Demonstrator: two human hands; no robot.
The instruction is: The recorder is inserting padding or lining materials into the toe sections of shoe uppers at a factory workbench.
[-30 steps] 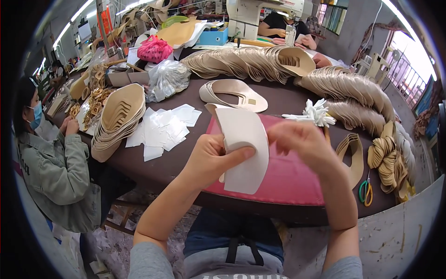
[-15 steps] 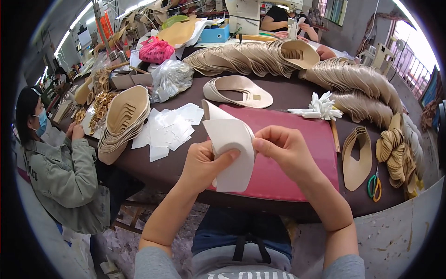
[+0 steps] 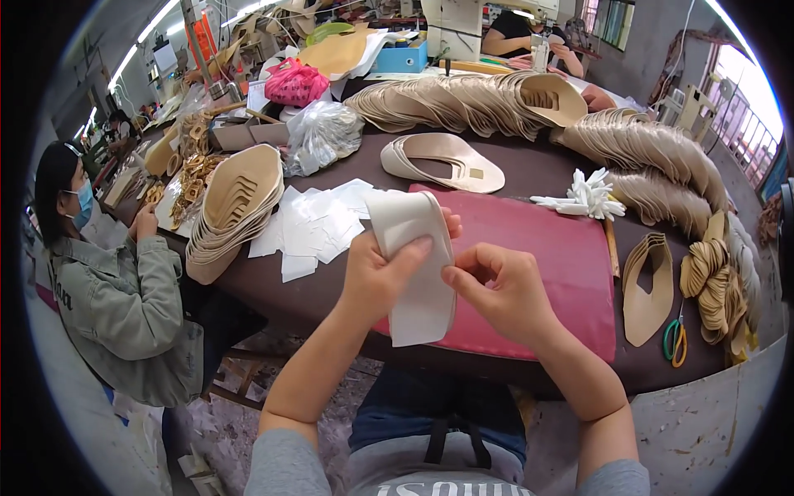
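Above the dark red mat (image 3: 538,273) I hold a shoe upper (image 3: 420,310), curved over with its white lining side toward me. My left hand (image 3: 372,277) is closed round it, thumb pressed on the white face and some fingertips showing past its far right edge. With thumb and index finger together, my right hand (image 3: 506,289) pinches at the right edge of the upper. Just beyond lies a beige shoe upper (image 3: 480,169) on the table. White lining pieces (image 3: 310,227) are spread to the left, beside a nested stack of beige uppers (image 3: 236,207).
Long rows of nested uppers (image 3: 447,103) line the table's far side. White strips (image 3: 583,198) lie on the mat's far right corner. Scissors (image 3: 676,339) and more uppers (image 3: 648,289) sit at right. A masked co-worker (image 3: 116,306) sits at left.
The upper has turned more upright in my left hand, whose fingertips now show behind it. My right hand has moved lower along its edge. The whole view has shifted slightly.
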